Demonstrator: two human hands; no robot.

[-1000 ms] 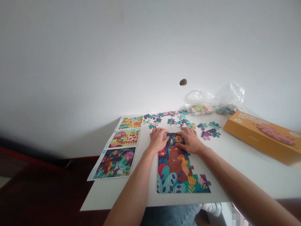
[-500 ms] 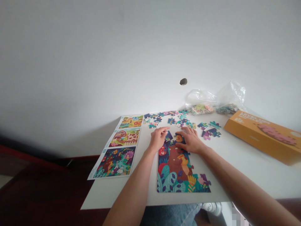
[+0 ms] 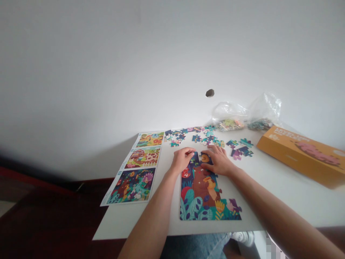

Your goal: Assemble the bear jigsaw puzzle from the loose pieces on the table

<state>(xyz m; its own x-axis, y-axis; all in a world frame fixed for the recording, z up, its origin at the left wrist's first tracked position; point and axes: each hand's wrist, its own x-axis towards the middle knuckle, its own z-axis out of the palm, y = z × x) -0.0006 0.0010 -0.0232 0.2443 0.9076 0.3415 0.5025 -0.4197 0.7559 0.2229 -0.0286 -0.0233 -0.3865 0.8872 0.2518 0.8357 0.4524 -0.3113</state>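
White tabletop [image 3: 113, 226], centre: multicoloured cardboard jigsaw puzzle [image 3: 201, 194], long axis pointing away; left hand [image 3: 183, 160], fingers together at far end, grip unclear; right hand [image 3: 218, 160], fingers spread upon it.

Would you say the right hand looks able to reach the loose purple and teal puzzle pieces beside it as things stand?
Probably yes: the right hand rests on the jigsaw puzzle, and the loose purple and teal puzzle pieces lie close to its right on the white table, with nothing visible in the way.
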